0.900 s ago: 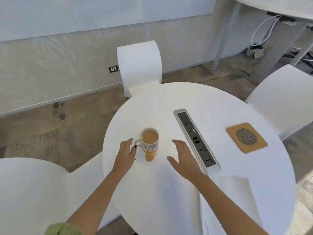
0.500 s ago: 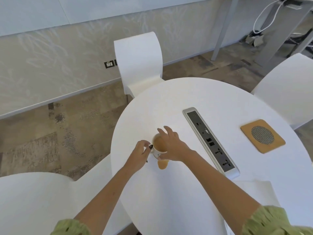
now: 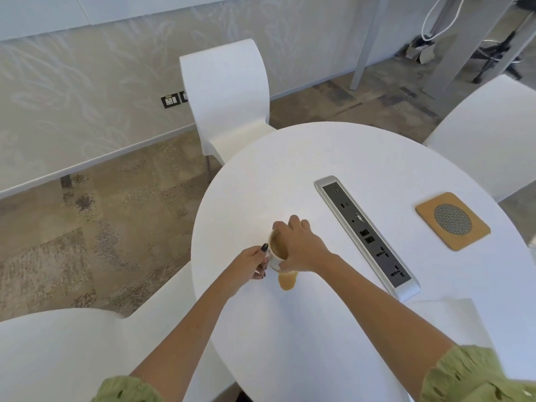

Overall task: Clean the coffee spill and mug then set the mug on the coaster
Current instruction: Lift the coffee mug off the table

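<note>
A white mug (image 3: pixel 275 250) full of light brown coffee stands near the left edge of the round white table (image 3: pixel 333 158). My right hand (image 3: pixel 298 245) wraps over the mug's rim and far side from the right. My left hand (image 3: pixel 249 265) pinches the handle on the mug's left side. A small tan coffee spill (image 3: pixel 287 281) lies on the table just in front of the mug. The square cork coaster (image 3: pixel 452 220) with a round mesh centre sits far to the right, past the socket strip.
A grey power socket strip (image 3: pixel 367 237) runs diagonally across the table's middle. A white paper napkin (image 3: pixel 446 317) lies at the near right. White chairs stand behind (image 3: pixel 226 94), at right (image 3: pixel 490 132) and at near left (image 3: pixel 58 355).
My right hand moved left from the bare table onto the mug and closed around it. My left hand closed on the handle. The camera has leaned in closer.
</note>
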